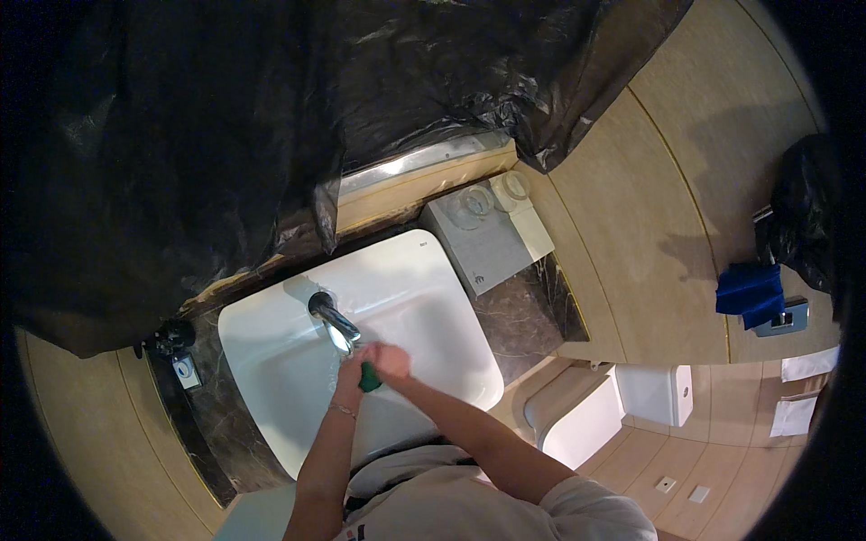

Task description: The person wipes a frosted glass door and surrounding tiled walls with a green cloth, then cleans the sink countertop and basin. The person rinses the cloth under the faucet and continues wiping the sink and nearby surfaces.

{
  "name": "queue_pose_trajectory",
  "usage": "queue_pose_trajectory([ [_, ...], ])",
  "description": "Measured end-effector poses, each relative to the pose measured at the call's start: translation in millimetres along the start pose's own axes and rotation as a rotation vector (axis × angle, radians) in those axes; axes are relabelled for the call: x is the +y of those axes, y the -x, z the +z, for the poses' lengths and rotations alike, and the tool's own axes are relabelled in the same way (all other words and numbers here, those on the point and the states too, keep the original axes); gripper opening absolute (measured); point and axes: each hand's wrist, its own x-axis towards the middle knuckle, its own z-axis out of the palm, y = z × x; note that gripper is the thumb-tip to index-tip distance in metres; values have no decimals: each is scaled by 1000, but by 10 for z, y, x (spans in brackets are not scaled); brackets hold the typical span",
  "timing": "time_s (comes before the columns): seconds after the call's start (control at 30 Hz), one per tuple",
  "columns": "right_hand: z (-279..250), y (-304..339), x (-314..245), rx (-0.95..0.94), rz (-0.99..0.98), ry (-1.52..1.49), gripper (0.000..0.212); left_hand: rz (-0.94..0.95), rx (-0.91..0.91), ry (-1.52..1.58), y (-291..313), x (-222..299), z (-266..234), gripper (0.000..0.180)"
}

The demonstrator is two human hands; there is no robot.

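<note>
My left hand (pixel 350 368) and my right hand (pixel 391 361) meet over the white washbasin (pixel 278 397), just below the chrome faucet (pixel 332 317). Both look closed around a small dark green cloth (pixel 369 379), part of which hangs out between them. My right hand's fingers curl over its top. A thin bracelet (pixel 342 411) circles my left wrist. The fingers partly hide the cloth and are small in view, so their exact grip is hard to make out. Whether water is running I cannot tell for sure.
Right of the basin, a grey box (pixel 483 239) stands on the dark marble counter (pixel 514 316), with clear-wrapped cups on it. A small pale box (pixel 186 371) lies at left. Black plastic sheeting (pixel 225 117) hangs behind the basin. A white toilet (pixel 577 419) is at right.
</note>
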Motion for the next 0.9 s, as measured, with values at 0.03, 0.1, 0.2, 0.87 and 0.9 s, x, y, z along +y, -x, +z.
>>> queue_pose_trajectory([
  [0.03,-38,-130,282,-45,91,38,43,-14,-32,57,475,371,459,20],
  [0.1,-122,-163,333,-199,-41,141,40,85,-66,-166,597,423,376,18],
  [0.2,70,-342,558,-264,39,-550,42,152,-184,-506,988,800,562,24],
  [0.87,-15,614,-484,69,-346,-260,35,12,-262,347,483,241,-9,23],
  [0.9,-6,605,-462,154,-454,-225,36,-1,-217,360,431,187,-25,22],
])
